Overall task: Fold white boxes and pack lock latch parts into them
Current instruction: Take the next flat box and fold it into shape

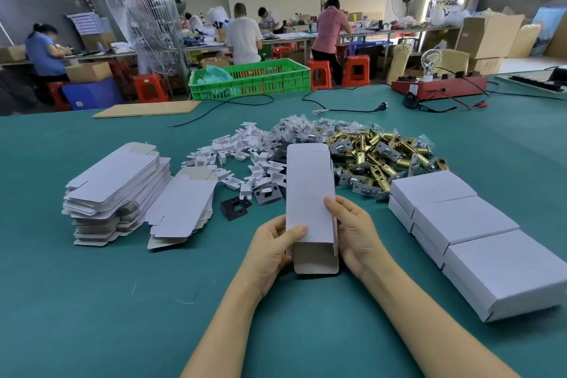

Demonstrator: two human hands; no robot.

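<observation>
So both hands are holding one white box (310, 193) up off the middle of the bench, near the front edge: it's a smooth matte cardboard sleeve, squared open, grey-brown inside, with its near flap hanging down and the far flap sticking up. The left hand (273, 250) is gripping the left side with its thumb pressing on the top face, and the right hand (357, 235) is gripping the right side, thumb on top too. Just behind it a pile of shiny brass latch parts (380, 156) is sitting next to a heap of small white plastic pieces (239, 153) and a couple of flat dark strike plates (235, 207). Flat unfolded blanks (116, 190) are stacking up toward the left edge, and finished closed boxes (466, 224) are lining up toward the right edge. The bench (92, 301) is covered in teal felt-looking cloth, with plenty of bare cloth in front of the hands. Behind it there's a green plastic crate (251, 78), red stools, and people working at long tables.
</observation>
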